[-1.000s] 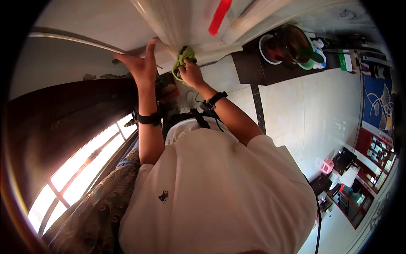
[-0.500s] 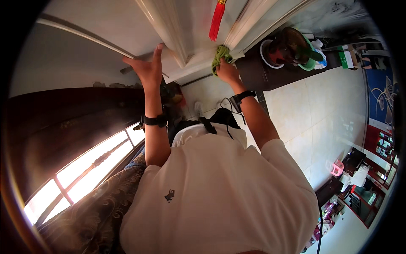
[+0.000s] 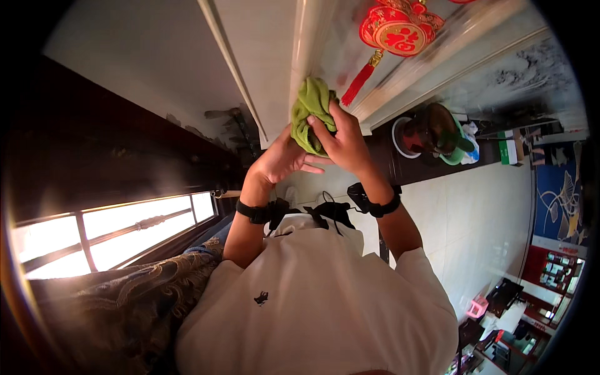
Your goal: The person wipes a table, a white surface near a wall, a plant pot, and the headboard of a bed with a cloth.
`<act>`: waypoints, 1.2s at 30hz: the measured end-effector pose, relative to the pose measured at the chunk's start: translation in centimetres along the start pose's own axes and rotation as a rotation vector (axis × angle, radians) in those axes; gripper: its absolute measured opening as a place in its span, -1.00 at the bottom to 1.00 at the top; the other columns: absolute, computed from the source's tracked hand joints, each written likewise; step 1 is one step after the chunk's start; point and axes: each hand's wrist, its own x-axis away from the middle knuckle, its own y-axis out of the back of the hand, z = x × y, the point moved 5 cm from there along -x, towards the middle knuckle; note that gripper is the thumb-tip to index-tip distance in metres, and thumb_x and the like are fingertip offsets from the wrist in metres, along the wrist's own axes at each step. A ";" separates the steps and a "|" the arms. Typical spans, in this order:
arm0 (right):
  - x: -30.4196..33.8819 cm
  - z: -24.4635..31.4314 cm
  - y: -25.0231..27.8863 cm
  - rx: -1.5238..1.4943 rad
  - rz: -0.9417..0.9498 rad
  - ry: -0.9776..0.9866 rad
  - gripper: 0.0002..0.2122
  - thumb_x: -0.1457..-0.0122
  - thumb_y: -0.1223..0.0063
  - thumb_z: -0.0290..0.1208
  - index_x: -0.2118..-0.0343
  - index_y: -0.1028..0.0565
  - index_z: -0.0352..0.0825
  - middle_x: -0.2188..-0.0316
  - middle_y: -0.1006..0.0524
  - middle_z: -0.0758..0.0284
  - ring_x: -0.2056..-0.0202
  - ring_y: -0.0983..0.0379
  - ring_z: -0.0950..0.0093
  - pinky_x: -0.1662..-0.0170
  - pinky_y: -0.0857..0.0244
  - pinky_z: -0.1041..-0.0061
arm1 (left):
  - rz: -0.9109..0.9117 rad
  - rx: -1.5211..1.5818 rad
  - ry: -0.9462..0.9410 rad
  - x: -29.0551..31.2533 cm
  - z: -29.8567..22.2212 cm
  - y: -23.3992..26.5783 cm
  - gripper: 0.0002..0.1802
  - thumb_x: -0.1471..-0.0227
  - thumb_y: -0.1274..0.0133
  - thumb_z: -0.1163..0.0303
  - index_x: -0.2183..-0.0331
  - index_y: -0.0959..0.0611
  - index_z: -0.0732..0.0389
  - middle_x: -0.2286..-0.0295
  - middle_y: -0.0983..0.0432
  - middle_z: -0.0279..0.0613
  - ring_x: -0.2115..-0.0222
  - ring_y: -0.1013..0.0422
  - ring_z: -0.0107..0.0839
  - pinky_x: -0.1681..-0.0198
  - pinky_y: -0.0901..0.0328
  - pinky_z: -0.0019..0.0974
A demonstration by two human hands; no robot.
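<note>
Left hand [image 3: 280, 161] moved beside green cloth [image 3: 306, 107], right hand [image 3: 347, 145] gripping it

We were in what looked like a home, judging by the furnishings around us. Just above and right of the right hand [image 3: 348, 142], which gripped a green cloth [image 3: 311, 106], we saw a red ornament [image 3: 400, 31] with a tassel [image 3: 359, 84] hanging against a pale, moulded surface [image 3: 340, 37]. Right of the grip stood a dark ledge [image 3: 400, 167] bearing a round dark pot [image 3: 432, 126]; farther right, pale floor tiles [image 3: 462, 203] led toward a blue panel [image 3: 560, 197] with gold leaf shapes and a pink stool [image 3: 478, 306]. Below and left of the grip, we noticed a barred, bright window [image 3: 137, 226] and patterned fabric [image 3: 147, 290].
</note>
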 end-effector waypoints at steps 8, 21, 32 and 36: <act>-5.7 7.9 0.8 0.231 -0.107 0.148 -0.75 -0.14 -0.16 -0.34 0.37 -0.35 -0.39 0.59 -0.50 0.11 0.53 -0.47 0.09 0.50 -0.30 0.24 | -0.259 -0.454 -1.099 6.7 -10.4 -7.6 -0.51 -0.18 -0.02 0.33 -0.06 -0.31 0.37 0.06 -0.40 -0.11 0.06 -0.36 -0.34 -0.05 -0.23 -0.29; -3.6 2.3 -1.7 0.501 0.112 0.021 -0.80 -0.10 -0.05 -0.32 0.31 -0.41 -0.34 0.62 -0.51 0.10 0.54 -0.49 0.07 0.49 -0.36 0.10 | -0.794 -0.755 -1.118 3.2 -5.0 -2.9 -0.47 -0.24 0.16 0.51 -0.19 -0.13 0.39 0.01 -0.23 0.06 -0.04 -0.22 -0.23 -0.10 -0.14 -0.27; -7.0 10.4 -1.5 0.802 -0.236 0.267 -0.73 0.03 -0.19 -0.23 0.51 -0.41 -0.32 0.69 -0.44 0.19 0.64 -0.42 0.23 0.55 -0.25 0.31 | -0.783 -0.782 -1.527 5.5 -13.1 -12.2 -0.31 -0.22 0.10 0.26 -0.25 -0.08 0.34 -0.20 0.01 0.10 -0.22 0.03 -0.13 -0.26 0.16 -0.20; -3.9 6.5 -3.0 0.726 -0.129 0.220 -0.76 0.04 -0.19 -0.24 0.50 -0.44 -0.32 0.69 -0.44 0.20 0.63 -0.41 0.22 0.51 -0.24 0.28 | -0.726 -0.706 -1.345 3.9 -10.7 -6.6 -0.45 -0.23 0.10 0.34 -0.16 -0.18 0.35 -0.08 -0.17 0.00 -0.08 -0.13 -0.26 -0.19 0.02 -0.24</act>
